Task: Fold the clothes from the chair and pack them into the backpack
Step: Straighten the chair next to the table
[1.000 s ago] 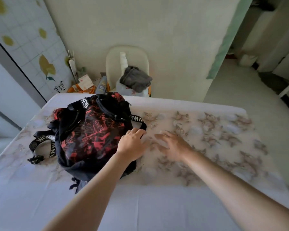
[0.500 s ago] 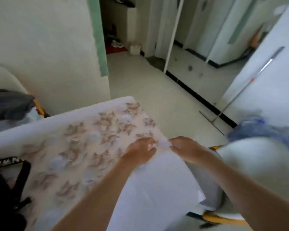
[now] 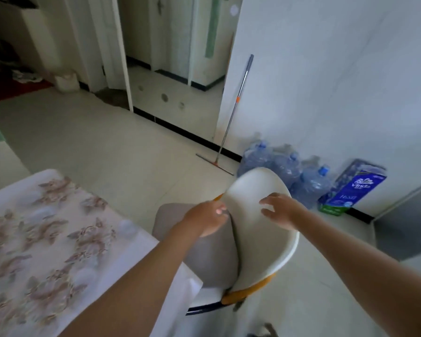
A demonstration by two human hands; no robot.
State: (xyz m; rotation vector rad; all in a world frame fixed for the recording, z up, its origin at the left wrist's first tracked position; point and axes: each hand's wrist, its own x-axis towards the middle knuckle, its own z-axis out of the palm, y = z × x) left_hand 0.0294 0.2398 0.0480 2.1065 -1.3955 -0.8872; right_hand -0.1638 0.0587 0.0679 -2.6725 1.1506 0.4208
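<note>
A white chair [image 3: 260,229] with orange legs stands at the table's right end, its curved back toward me. Grey fabric [image 3: 212,259] covers the seat; I cannot tell whether it is a cushion or a garment. My left hand [image 3: 204,221] hovers over the seat at the left edge of the chair back, fingers loosely bent, holding nothing. My right hand [image 3: 281,211] is spread over the top of the chair back, fingers straight. The backpack is out of view.
The table [image 3: 156,259] with a floral cloth fills the lower left. Several large water bottles [image 3: 284,169] and a blue tissue pack [image 3: 353,190] stand on the floor by the wall behind the chair. A mop [image 3: 231,120] leans on the wall corner.
The view has swung right from the backpack and table to this chair. Both hands left the tablecloth and now reach over the chair back and seat.
</note>
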